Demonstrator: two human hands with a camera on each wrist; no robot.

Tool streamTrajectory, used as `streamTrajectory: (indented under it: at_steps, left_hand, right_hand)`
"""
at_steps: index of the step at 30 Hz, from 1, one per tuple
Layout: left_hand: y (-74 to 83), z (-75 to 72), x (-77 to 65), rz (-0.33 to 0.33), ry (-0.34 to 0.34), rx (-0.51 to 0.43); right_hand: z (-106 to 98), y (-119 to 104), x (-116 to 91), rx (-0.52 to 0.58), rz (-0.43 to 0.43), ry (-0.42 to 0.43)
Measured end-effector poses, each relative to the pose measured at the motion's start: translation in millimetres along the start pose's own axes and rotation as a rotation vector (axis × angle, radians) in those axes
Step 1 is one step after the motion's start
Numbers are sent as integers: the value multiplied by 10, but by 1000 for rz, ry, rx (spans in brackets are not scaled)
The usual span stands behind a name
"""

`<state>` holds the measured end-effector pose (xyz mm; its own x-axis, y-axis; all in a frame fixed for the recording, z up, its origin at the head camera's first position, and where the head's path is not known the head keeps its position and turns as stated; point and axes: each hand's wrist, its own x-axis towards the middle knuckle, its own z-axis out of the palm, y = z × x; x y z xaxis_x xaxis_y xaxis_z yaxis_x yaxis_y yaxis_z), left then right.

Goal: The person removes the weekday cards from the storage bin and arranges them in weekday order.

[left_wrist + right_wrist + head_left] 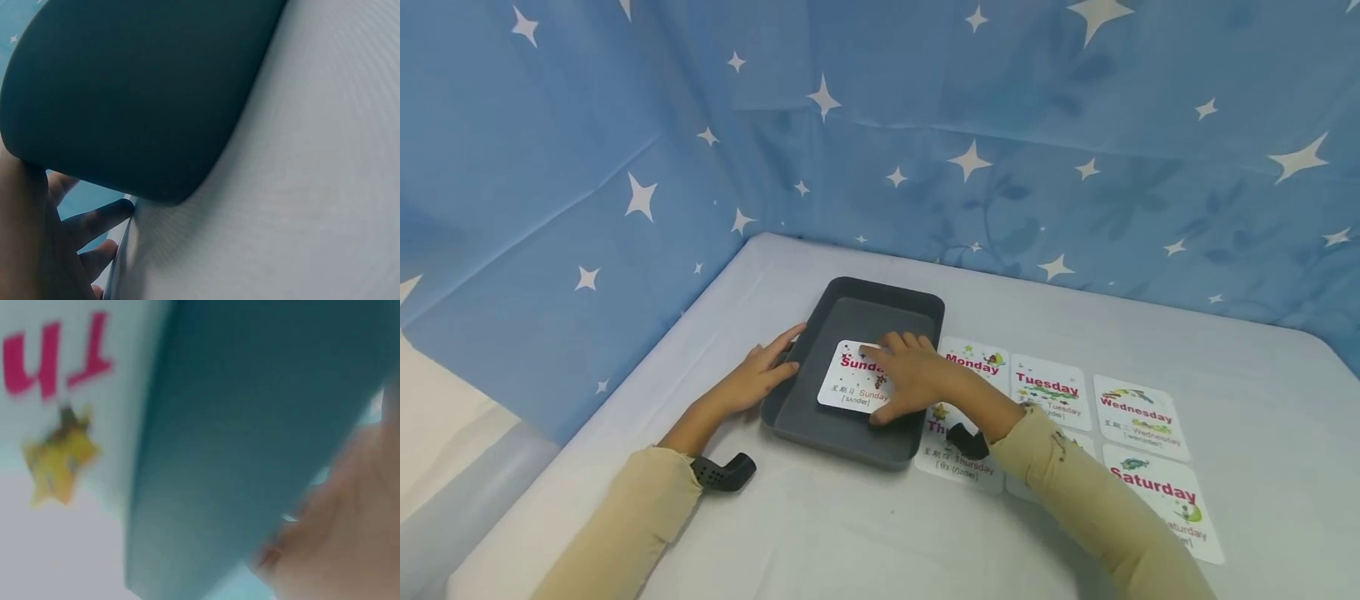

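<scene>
A dark grey tray (850, 446) sits on the white-covered table. Over its inside is a white card (844, 385) printed "Sunday". My right hand (910, 375) spans this card's right part, with the thumb at the lower edge and a finger at the upper edge, gripping it. Part of the lettering is hidden under that hand. At the tray's left side, my left hand (752, 379) touches the wall with its fingers spread. In the left wrist view the tray wall (137, 106) fills the upper left, beside the fingers (100, 222).
Right of the tray lie cards in two rows: Monday (973, 362), Tuesday (1048, 387) and Wednesday (1142, 417) at the back, Thursday (955, 471) and Saturday (1165, 504) in front. The right forearm covers most of a card between those two. A blue star-patterned curtain (880, 142) stands behind the table.
</scene>
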<state>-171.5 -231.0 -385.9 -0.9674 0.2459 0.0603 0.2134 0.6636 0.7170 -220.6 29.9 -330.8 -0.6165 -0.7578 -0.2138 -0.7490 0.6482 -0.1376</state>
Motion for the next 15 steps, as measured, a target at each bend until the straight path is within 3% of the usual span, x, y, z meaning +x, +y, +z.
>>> streamTrajectory:
  at_steps: [8, 15]
  left_hand:
    - [17, -5, 11, 8, -8, 5]
    - [5, 5, -3, -1, -26, 2]
  right_hand:
    - [-269, 155, -316, 52, 55, 88]
    - [-289, 297, -631, 45, 116, 100]
